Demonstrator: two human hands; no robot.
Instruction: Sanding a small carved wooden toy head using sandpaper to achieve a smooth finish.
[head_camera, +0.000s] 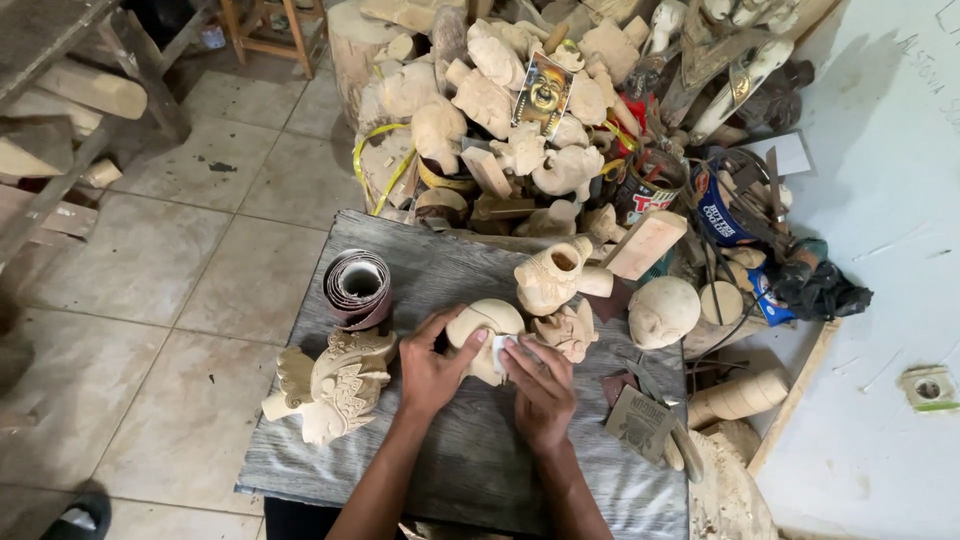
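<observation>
Your left hand (428, 368) clasped the rounded, pale wooden carving (483, 332), fingers curled over its left side and thumb pressed against it. Your right hand (540, 390) was closed on a small white scrap of abrasive (502, 348), pinching it against the carving's right flank. The carving sat near the middle of the grey weathered board (470, 460), tilted slightly, between both hands.

Just behind your right hand lay a small carved face (566, 330), touching or nearly touching the piece you held. Behind that stood a jug-shaped carving (552, 277) with a dark opening on top. To your left rested an ornate crested figure (335, 380) lying on its side, and beyond it a coiled roll of sandpaper (358, 288), brownish outside and white within.

To the right of the board sat a smooth round wooden head (663, 311). Near your right wrist lay a flat brown cardboard packet (639, 422) with dark print, rectangular and tilted. Farther back, a dark cylindrical tin (647, 190) with a red and white label stood against the heap of unfinished carvings (500, 110), and beside it a blue round container (722, 210) with white lettering. A gold-and-black painted mask card (543, 92) leaned upright in the heap. A yellow strap (385, 165) looped over the stump at the pile's left edge.
</observation>
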